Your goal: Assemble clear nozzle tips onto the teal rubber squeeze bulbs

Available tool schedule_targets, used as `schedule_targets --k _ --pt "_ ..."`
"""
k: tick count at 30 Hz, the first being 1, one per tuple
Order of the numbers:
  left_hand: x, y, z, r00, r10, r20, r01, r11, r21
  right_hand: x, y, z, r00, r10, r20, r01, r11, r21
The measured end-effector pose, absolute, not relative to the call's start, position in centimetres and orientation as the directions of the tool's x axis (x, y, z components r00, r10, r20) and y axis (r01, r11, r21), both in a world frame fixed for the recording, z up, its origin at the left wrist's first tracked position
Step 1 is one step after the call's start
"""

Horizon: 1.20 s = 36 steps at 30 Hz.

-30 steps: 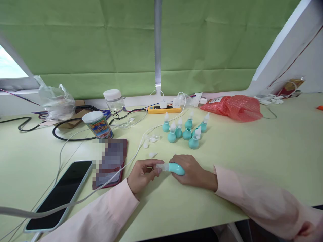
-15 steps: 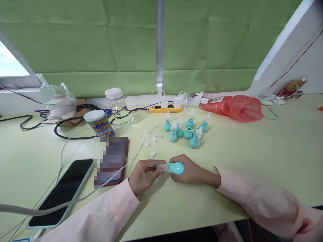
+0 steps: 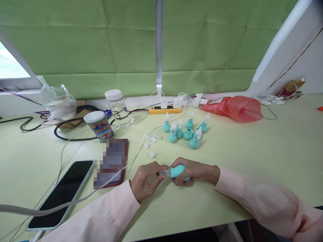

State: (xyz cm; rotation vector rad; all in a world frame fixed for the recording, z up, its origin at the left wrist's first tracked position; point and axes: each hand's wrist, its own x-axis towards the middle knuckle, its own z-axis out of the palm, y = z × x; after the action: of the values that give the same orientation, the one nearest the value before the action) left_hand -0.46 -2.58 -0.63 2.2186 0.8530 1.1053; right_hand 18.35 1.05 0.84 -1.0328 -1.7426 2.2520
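Observation:
Between my hands is a bulb nasal aspirator, its turquoise rubber bulb [image 3: 177, 171] joined to a clear nozzle [image 3: 165, 172] that points left. My right hand [image 3: 198, 172] is closed around the bulb, the thumb across its near side. With thumb and forefinger, my left hand [image 3: 145, 181] pinches the nozzle. Beyond my hands stand several more turquoise bulbs, most with clear nozzles on top, such as the near aspirator [image 3: 194, 142]. One bulb [image 3: 187, 134] among them has an open neck. Loose clear nozzles lie to their left, one nozzle [image 3: 153, 155] nearest my hands.
Two phones lie at left, one black-screened [image 3: 63, 191] and one red-edged [image 3: 121, 161], with a white cable [image 3: 137, 153] running across. Behind are a printed tub [image 3: 101, 126], a clear water bottle [image 3: 118, 109], a yellow power strip [image 3: 165, 110] and a red bubble-wrap bag [image 3: 243, 108].
My right fingers and thumb have closed further around the bulb, covering more of it. The bulb has moved slightly. My left hand keeps its pinch on the nozzle.

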Motion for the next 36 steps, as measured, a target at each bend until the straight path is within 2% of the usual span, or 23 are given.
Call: schedule_targets --k 5,8,10,13,15,17,19,21,23,26,28,31,34,36 --pt "-0.4 -2.7 -0.5 0.43 0.749 0.504 0.326 -0.65 0.687 18.3 0.9 1.1 -0.783 0.464 -0.413 0.245 -0.38 -0.892" --pt "-0.7 -2.4 -0.2 0.318 0.803 0.504 0.367 -0.594 0.716 18.1 0.7 1.3 -0.758 0.557 -0.34 0.235 -0.252 -0.939" --pt "-1.0 -1.8 -0.3 0.249 0.811 0.529 0.446 -0.581 0.681 18.0 0.5 1.4 -0.715 0.645 -0.27 0.243 -0.134 -0.961" --pt "-1.2 -0.6 -0.8 0.321 0.769 0.553 0.681 -0.593 0.43 17.9 0.4 1.4 -0.634 0.765 -0.111 0.219 0.04 -0.975" --pt "-1.2 -0.1 -1.4 0.409 0.77 0.491 0.77 -0.579 0.268 18.0 0.5 1.3 -0.596 0.803 -0.015 0.195 0.126 -0.973" --pt "-1.1 0.1 -1.7 0.439 0.788 0.433 0.816 -0.551 0.176 18.1 0.5 0.9 -0.584 0.812 0.017 0.186 0.154 -0.97" --pt "-1.0 0.0 -1.9 0.434 0.804 0.406 0.832 -0.531 0.163 18.1 0.6 0.4 -0.576 0.817 0.031 0.2 0.177 -0.964" --pt "-1.0 -0.2 -1.8 0.392 0.818 0.421 0.821 -0.518 0.241 18.2 0.6 0.0 -0.558 0.826 0.082 0.232 0.25 -0.94" --pt "-1.0 -0.6 -1.4 0.3 0.843 0.448 0.756 -0.496 0.427 18.2 0.6 -0.4 -0.53 0.831 0.169 0.284 0.362 -0.888" --pt "-0.8 -1.0 -0.6 0.11 0.913 0.392 0.452 -0.397 0.798 18.2 0.4 -0.6 -0.496 0.818 0.291 0.377 0.505 -0.776" --pt "-0.7 -1.2 0.0 0.007 0.953 0.302 0.188 -0.298 0.936 18.2 0.3 -0.7 -0.494 0.802 0.336 0.431 0.561 -0.706" --pt "-0.7 -1.3 0.4 -0.02 0.992 0.125 -0.049 -0.126 0.991 18.1 0.2 -0.8 -0.504 0.778 0.376 0.489 0.616 -0.618" --pt "-0.7 -1.1 0.2 0.039 0.999 -0.02 -0.133 0.025 0.991 17.9 0.1 -0.9 -0.5 0.762 0.411 0.522 0.644 -0.559" --pt "-0.8 -1.0 0.0 0.065 0.996 -0.057 -0.159 0.067 0.985 17.9 0.1 -1.0 -0.495 0.756 0.428 0.532 0.654 -0.538"
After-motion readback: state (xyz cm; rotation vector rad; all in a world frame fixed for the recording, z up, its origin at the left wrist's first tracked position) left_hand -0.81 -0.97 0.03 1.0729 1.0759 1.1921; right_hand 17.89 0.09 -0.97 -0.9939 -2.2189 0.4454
